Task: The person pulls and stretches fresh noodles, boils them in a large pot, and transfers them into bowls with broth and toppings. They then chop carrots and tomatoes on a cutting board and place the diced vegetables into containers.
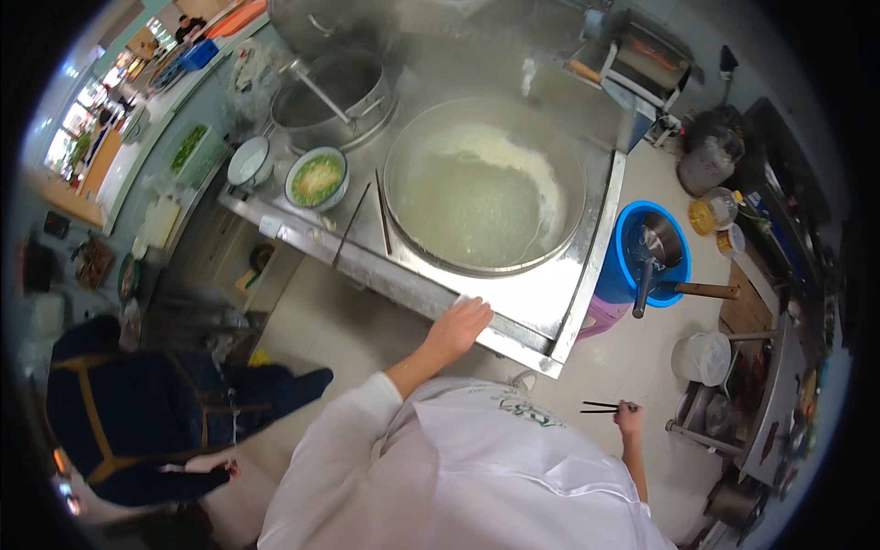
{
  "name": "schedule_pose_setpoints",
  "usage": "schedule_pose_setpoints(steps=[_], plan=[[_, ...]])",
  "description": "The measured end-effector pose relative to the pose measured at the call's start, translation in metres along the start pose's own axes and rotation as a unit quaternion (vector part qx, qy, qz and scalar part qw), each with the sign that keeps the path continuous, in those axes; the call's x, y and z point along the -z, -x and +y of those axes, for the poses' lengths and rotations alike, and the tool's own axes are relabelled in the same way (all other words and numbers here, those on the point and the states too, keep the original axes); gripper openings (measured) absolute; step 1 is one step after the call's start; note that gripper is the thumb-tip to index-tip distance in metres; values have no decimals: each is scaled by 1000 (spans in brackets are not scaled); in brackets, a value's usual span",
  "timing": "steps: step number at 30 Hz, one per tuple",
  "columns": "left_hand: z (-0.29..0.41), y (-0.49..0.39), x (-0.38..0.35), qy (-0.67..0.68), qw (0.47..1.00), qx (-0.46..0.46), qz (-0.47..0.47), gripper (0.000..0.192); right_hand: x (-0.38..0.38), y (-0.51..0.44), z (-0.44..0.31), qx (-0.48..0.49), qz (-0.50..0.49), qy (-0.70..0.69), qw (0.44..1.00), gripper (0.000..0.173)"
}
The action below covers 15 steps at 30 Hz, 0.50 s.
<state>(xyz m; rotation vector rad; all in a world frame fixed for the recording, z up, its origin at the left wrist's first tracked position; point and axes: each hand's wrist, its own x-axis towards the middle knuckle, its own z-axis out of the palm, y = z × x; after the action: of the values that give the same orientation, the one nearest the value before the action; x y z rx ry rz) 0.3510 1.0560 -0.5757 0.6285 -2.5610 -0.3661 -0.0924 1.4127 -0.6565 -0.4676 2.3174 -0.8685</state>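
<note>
My left hand (462, 328) rests on the front edge of a stainless steel stove top (522, 302). Something whitish shows at its fingertips, too small to make out. Off to the right and low, my right hand (630, 416) grips a pair of dark chopsticks (599, 407), which point left. A wide round pot (474, 206) of steaming, cloudy liquid is set in the stove, with pale foam along its far and right side. Left of it, two long dark sticks (382, 213) lie on the steel. An enamel bowl (317, 180) there holds chopped greens and pale shreds.
Behind the bowls stands a second steel pot (330, 103) with a long-handled tool across it. A blue bucket (619, 268) with a steel ladle (660, 240) stands right of the stove. A co-worker in dark clothes (151, 405) is at my left. A shelved table (777, 405) is at the right.
</note>
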Motion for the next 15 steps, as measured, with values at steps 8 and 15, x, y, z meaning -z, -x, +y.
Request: schedule_pose_setpoints(steps=[8, 15], plan=[[-29, 59, 10, -84, 981, -56, -167, 66, 43, 106, -242, 235, 355, 261, 866, 30], [-59, 42, 34, 74, 981, 110, -142, 64, -78, 69, -422, 462, 146, 47, 873, 15]])
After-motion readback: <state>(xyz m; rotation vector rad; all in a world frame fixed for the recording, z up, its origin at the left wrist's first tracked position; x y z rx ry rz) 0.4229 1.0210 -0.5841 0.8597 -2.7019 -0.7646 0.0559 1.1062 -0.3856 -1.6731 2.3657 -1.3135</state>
